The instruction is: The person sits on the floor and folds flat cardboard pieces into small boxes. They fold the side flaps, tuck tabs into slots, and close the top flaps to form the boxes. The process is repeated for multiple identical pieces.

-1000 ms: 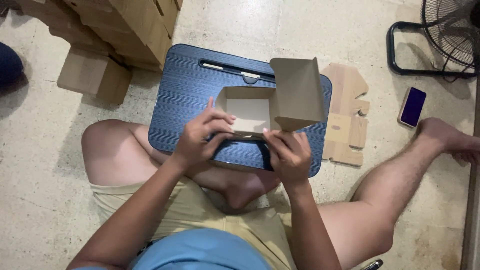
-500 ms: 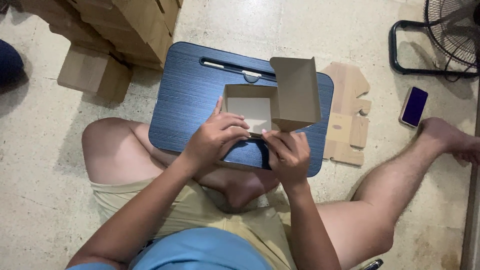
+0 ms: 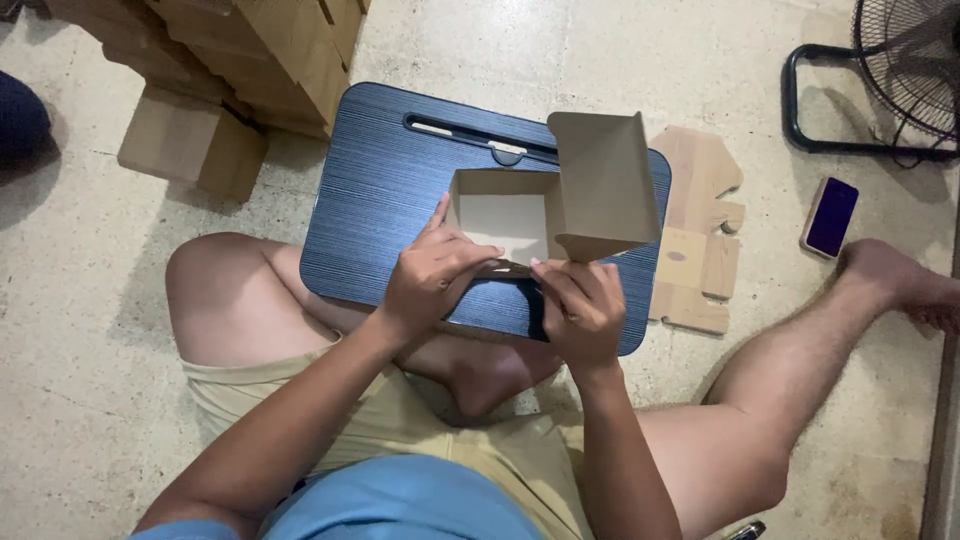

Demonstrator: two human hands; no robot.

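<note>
hands (image 3: 505,285), cardboard box (image 3: 520,215) opening upward, lid raised

The floor (image 3: 90,330) was pale speckled stone, evenly lit. Stacked cardboard boxes (image 3: 240,50) stood at eleven o'clock, a black fan (image 3: 900,70) (only partly visible) at two o'clock.

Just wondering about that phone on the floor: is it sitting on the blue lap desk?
No, the phone lies on the bare floor near the fan base, well apart from the blue lap desk.
</note>
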